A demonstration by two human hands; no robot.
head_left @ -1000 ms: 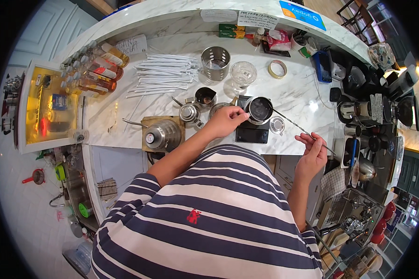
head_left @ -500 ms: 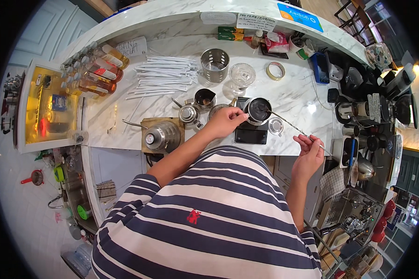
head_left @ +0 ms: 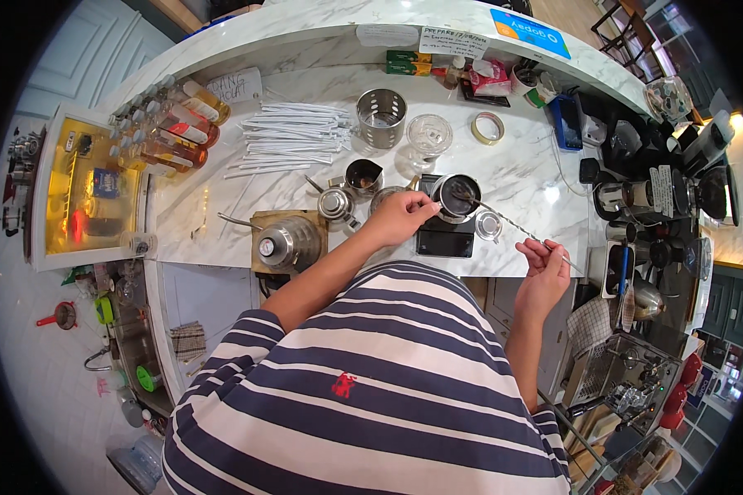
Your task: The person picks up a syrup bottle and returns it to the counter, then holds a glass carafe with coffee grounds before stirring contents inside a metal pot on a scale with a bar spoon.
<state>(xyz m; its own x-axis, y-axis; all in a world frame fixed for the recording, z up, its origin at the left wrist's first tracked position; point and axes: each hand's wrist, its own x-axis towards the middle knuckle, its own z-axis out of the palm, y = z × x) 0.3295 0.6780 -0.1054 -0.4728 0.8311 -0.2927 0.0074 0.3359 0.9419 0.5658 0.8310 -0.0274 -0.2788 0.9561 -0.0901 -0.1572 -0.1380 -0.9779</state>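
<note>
On a black digital scale (head_left: 446, 242) stands a round metal cup (head_left: 461, 216) with dark contents. My left hand (head_left: 400, 218) pinches the left edge of that cup between thumb and fingers. A long twisted bar spoon (head_left: 512, 220) slants down into the dark contents, and my right hand (head_left: 544, 268) has its fingers closed around the upper part. The spoon's tip is sunk in the dark contents and hard to make out. Close to the cup's right side lies a small round metal lid (head_left: 489, 224).
Left of the cup stand a small metal pot (head_left: 336, 203), a dark-filled metal jug (head_left: 363, 175) and a gooseneck kettle (head_left: 279, 247) on a wooden board. Behind are wrapped straws (head_left: 293, 136), a perforated metal canister (head_left: 381, 118), a clear plastic cup (head_left: 429, 134) and a tape roll (head_left: 488, 128).
The spoon has swung within the cup, its lower end now further left. My right hand has shifted slightly left, while my left hand stays at the cup's edge.
</note>
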